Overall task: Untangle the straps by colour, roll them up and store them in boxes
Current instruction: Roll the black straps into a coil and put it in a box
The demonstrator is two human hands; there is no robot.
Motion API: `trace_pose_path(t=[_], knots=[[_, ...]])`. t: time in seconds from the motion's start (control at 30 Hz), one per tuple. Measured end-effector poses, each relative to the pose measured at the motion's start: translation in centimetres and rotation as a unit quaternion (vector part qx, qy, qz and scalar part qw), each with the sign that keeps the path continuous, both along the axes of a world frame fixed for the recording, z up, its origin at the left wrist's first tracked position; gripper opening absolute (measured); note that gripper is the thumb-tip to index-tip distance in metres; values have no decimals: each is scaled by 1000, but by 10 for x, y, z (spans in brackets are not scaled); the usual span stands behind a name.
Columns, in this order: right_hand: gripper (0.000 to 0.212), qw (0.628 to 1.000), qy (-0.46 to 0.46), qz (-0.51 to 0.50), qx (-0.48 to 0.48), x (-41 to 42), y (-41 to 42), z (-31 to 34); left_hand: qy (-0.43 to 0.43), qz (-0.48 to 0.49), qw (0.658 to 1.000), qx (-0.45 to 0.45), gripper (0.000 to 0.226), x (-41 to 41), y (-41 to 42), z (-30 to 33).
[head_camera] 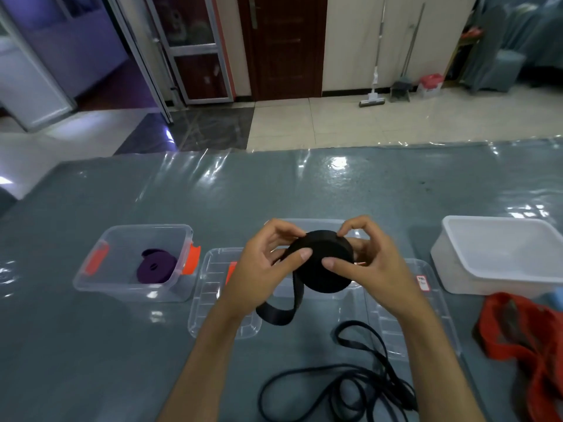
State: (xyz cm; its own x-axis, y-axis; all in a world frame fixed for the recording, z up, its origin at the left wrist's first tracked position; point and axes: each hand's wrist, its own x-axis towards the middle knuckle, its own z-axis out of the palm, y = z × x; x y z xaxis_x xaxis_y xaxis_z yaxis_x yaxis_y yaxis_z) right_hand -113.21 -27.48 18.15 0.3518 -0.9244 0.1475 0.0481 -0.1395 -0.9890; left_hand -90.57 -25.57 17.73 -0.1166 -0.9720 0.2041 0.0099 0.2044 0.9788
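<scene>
Gripping black strap roll (321, 263): both hands, apparently.

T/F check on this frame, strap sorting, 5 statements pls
1. Both hands hold the black roll. True: left hand and right hand grip it.
2. The purple roll lies in the clear box on the left. True.
3. The white box holds a red strap. False: the red strap lies on the table, in front of it.
4. The black strap is fully rolled. False: a loose tail trails on the table.
5. The clear box is shut. False: it has no lid on.
</scene>
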Motion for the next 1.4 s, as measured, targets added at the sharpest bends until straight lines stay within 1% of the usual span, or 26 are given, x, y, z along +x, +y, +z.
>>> trace_pose_path(t=[0.1,0.2,0.27,0.37,0.53,0.67,0.8,0.9,0.97,1.07,1.17,1.3,1.37,1.4], knots=[[49,998,-50,-42,-22,3,11,-3,-19,-12,1000,7,25,2,6,9],[48,994,-88,-63,-6,1,17,-1,-11,2,1000,2,22,0,14,17],[51,996,-74,-52,0,-4,19,1,-9,9,1000,-4,19,-3,18,21],[47,997,-57,-39,-16,-10,26,0,-22,0,1000,3,19,-6,22,22],[47,995,-44,-74,-44,-12,42,3,-30,-9,1000,-3,19,-3,32,20],[37,997,-58,-57,-6,-17,51,5,-20,-18,999,-24,15,-9,40,18],[33,991,-87,-97,-4,-18,63,-1,-28,-32,999,-9,20,-14,48,11],[31,986,-99,-133,-4,-16,70,-10,-32,-72,997,21,35,-8,51,9],[27,987,-110,-118,16,-18,73,-13,-34,-78,996,12,36,-5,52,9],[29,993,-84,-73,31,-28,76,-16,-32,-47,998,-3,25,-7,57,9],[28,995,-67,-70,30,-31,79,-18,-36,-8,999,-12,20,-12,59,8],[31,996,-34,-86,0,-27,78,-17,-39,-25,999,-2,22,-3,57,8],[29,998,-22,-66,8,-23,77,-17,-47,-22,999,-5,26,2,57,7],[31,999,-15,-49,10,-21,76,-18,-45,-18,999,-8,27,3,57,6]])
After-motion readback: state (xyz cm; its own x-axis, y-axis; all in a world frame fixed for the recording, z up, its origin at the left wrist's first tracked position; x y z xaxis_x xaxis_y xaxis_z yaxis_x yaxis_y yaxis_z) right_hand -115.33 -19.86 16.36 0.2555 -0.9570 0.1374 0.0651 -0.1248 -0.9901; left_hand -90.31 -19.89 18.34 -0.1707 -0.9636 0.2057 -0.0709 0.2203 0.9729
